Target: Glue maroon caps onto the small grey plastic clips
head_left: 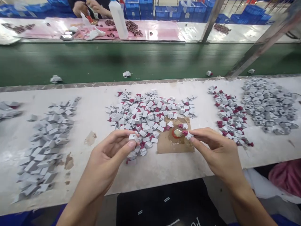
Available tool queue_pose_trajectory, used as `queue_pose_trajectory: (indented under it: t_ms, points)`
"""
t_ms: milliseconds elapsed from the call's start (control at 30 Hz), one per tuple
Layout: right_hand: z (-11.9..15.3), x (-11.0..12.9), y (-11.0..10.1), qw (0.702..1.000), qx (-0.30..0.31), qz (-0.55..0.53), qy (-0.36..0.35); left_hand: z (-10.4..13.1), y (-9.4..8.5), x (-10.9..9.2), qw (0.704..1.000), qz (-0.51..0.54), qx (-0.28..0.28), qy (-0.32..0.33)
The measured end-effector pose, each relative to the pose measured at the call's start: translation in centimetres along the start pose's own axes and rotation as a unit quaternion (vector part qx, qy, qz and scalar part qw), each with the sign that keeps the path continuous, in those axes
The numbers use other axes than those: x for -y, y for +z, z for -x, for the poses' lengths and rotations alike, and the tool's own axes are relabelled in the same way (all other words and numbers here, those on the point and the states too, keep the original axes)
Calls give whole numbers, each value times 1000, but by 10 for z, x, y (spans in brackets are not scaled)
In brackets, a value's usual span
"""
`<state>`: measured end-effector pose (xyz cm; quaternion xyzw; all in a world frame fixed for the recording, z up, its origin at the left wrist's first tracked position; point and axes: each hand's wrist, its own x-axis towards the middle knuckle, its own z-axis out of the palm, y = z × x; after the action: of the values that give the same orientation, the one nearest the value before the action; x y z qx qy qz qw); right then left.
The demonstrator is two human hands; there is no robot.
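A long white table (90, 106) with a green strip (150, 58) behind it.
A big pile of gray and dark red bits (145, 108) sits in the middle of the table. The left hand (105, 157) is in front of the pile, pinching a small gray piece (133, 137) between thumb and fingers. The right hand (218, 152) pinches a small gray and red piece (188, 135) by the right edge of a brown card (166, 147). Its red end points at a little round pot (177, 132) on the card; I can't tell if they touch.
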<state>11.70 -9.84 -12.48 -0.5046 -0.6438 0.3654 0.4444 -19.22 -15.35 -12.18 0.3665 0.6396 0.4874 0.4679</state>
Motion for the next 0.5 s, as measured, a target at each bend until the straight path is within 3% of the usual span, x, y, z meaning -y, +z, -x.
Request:
queue_pose_trajectory:
  t_ms: [133,367,500]
  points:
    - [1,-3,5,1000,8,10,-10,1,20,4,999,-4,47,12]
    - [1,-1,10,999,19,35,-33,4,55,-11,995,-24,94,38]
    - [-2,1,7,1000,14,-23,13,-2,72,-13,990,-5,136,19]
